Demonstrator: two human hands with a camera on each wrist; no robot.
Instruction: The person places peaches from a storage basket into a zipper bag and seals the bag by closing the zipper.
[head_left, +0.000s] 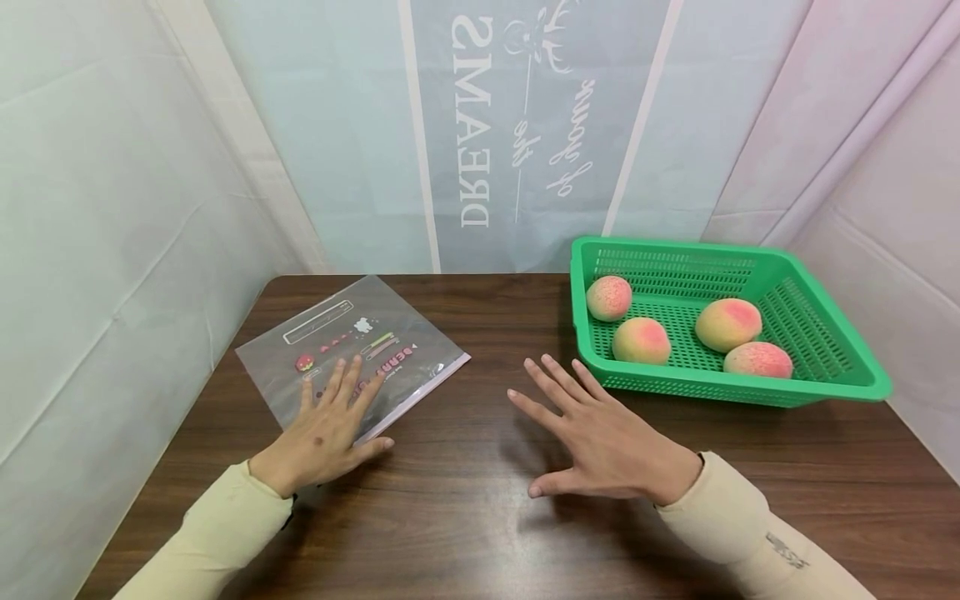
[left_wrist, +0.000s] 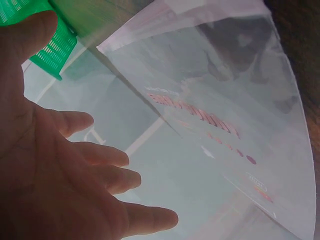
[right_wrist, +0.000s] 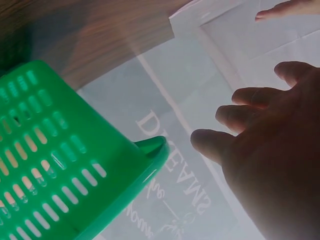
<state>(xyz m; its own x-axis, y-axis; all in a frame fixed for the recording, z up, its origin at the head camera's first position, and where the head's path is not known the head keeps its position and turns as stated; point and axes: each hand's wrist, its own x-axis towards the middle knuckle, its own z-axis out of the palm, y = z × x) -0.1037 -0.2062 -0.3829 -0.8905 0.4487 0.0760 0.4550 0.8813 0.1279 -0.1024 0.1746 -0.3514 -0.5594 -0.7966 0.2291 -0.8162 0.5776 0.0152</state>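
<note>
My left hand (head_left: pixel 322 437), fingers spread, hovers over the near edge of a clear zip bag (head_left: pixel 405 329) printed with pink lettering and small pictures. The bag lies flat at the left of the table; in the left wrist view the bag (left_wrist: pixel 225 70) shows beyond the spread fingers. To the right, my right hand (head_left: pixel 600 433) is held above the bare wood with straight fingers and nothing in it. Nearest to it stands a green plastic basket (head_left: pixel 832 383). Inside are several peaches, one pink-speckled peach (head_left: pixel 609 298) at the left and a yellow-pink peach (head_left: pixel 727 325) farther right.
The dark wooden table (head_left: pixel 480 517) meets a grey-blue curtain (head_left: pixel 360 150) with mirrored white lettering at its back edge. White cloth hangs along the left (head_left: pixel 97 208) and right sides. Between bag and basket lies a strip of bare tabletop.
</note>
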